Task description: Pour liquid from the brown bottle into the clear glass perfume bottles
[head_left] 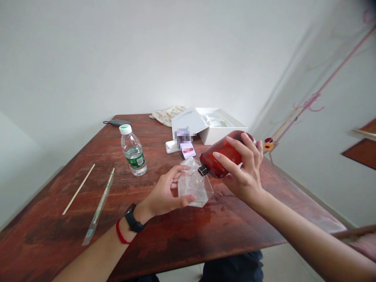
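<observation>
My right hand grips a brown-red translucent bottle, tipped so that its uncapped black-looking neck points down to the left. Right under that mouth stands a clear plastic container with angled sides, on the table. My left hand holds the container from its left, thumb along the near side and fingers at the far side. Something clear glints by the bottle's mouth, though I cannot tell how much liquid is in the container. Wet-looking marks show on the wood to its right.
A capped water bottle stands left on the wooden table. Nearby lie a bare chopstick and wrapped chopsticks. Behind are a phone, a white case, an open white box, a cloth and a dark pouch.
</observation>
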The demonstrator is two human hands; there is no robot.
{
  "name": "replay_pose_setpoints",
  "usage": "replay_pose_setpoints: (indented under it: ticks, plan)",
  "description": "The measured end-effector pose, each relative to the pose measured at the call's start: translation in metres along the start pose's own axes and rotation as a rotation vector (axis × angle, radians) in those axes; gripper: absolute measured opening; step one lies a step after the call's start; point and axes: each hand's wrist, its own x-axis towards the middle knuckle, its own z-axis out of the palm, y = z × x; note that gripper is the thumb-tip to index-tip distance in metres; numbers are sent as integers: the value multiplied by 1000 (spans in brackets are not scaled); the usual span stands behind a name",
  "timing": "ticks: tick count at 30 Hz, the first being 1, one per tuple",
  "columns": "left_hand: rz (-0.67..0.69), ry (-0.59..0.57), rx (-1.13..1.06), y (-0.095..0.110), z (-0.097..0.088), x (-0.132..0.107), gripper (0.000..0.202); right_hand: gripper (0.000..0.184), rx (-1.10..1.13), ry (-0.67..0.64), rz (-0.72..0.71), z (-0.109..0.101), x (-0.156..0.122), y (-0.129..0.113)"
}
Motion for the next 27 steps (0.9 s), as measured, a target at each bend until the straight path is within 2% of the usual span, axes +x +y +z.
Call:
replay_pose_setpoints:
  ticks: [12,19,27]
  plan:
    - [12,-3,-1,0,0,0,80,69,1,16,-25,1,0,2]
    - [9,-4,9,0,-1,0,80,71,-4,29,-30,2,-1,3]
    - [-6,-5,2,1,0,-1,82,58,9,30,-46,2,0,3]
